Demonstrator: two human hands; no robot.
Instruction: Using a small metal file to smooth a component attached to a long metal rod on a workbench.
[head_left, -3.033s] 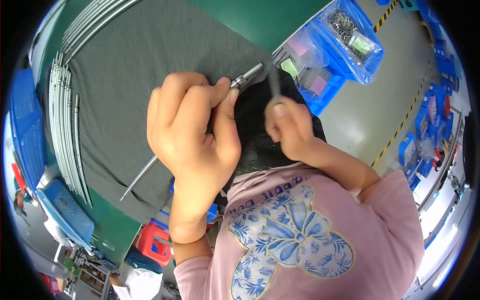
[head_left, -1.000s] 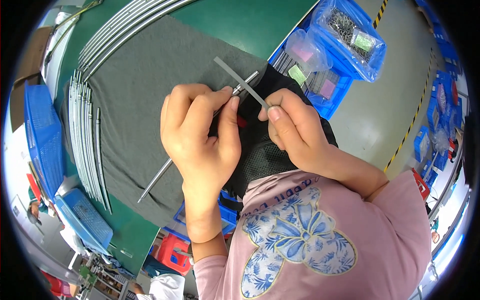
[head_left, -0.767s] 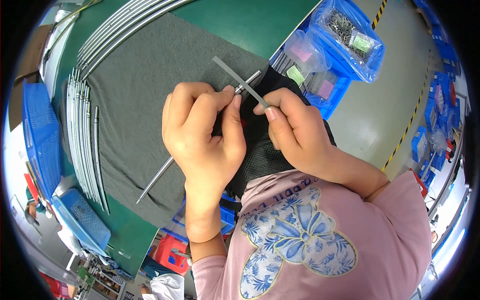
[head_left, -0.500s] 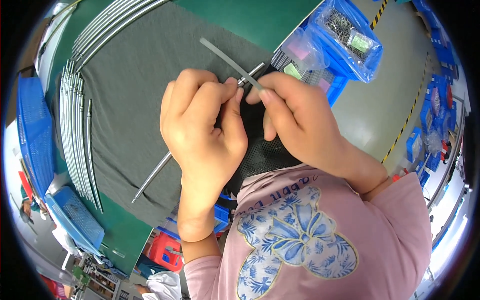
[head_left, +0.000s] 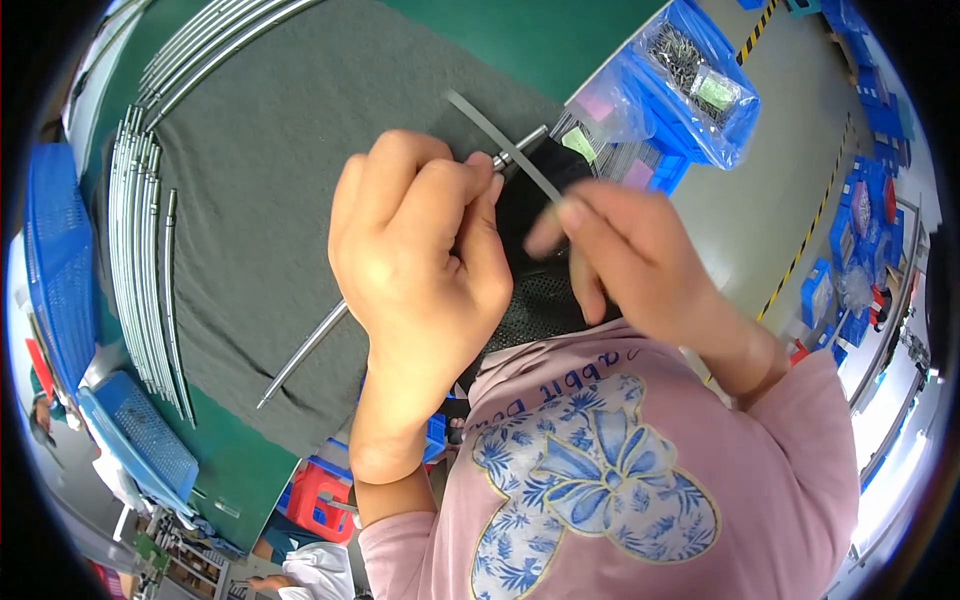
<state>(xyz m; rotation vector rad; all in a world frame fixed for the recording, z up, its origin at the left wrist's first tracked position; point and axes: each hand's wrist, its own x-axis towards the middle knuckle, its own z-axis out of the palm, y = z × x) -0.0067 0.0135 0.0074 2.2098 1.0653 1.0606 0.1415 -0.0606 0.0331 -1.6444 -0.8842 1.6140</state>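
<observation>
My left hand (head_left: 415,240) is closed round a slim silver metal rod (head_left: 305,352), which slants from lower left to upper right above the dark cloth. Just past my left thumb and forefinger, the stepped upper end of the rod sticks out. Between its thumb and fingers my right hand (head_left: 645,250), slightly smeared by motion, pinches a narrow flat grey strip (head_left: 492,132). The strip lies across the rod near that end; its exact kind does not show. My left palm hides the middle of the rod.
A dark grey cloth (head_left: 270,180) covers much of the green table (head_left: 450,30). Several metal rods (head_left: 135,260) lie in rows at left and far left. Blue perforated baskets (head_left: 60,250) stand beyond. At the right, a blue bin (head_left: 690,80) holds small metal parts in plastic.
My right hand has moved right and slightly down, drawing the grey strip along across the rod. My left hand and the rod have shifted slightly right in the view.
</observation>
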